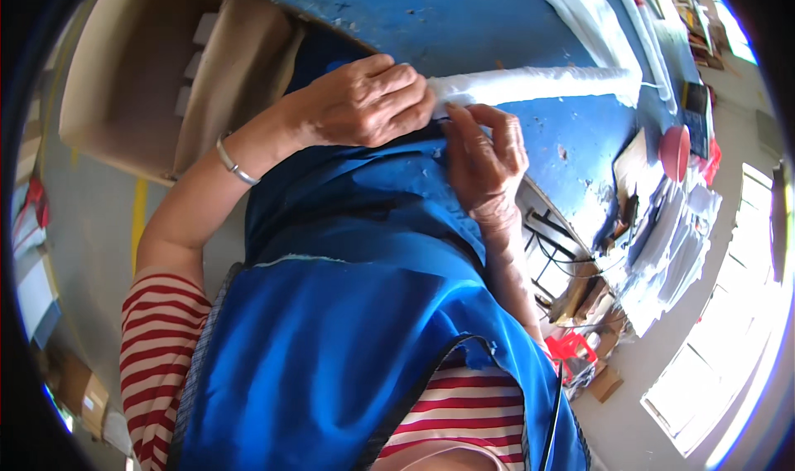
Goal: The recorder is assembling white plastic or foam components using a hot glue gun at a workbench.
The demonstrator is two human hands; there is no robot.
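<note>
Head view: left hand [364, 100] lies closed over the near end of a long white rolled fabric strip [538, 84] on the blue-painted worn table [464, 19]; right hand [484, 160] pinches that end. Risk: uneven pinch lets roll loosen; strip could slide toward white fabric lengths [596, 15].

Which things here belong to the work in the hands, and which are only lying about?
In the work:
- left hand, resting on the near end of the white cloth roll
- right hand, fingers pinching that roll's end
- blue table under the roll

Lying about:
- cardboard box
- stack of papers
- red round thing
- more white cloth farther back
</note>
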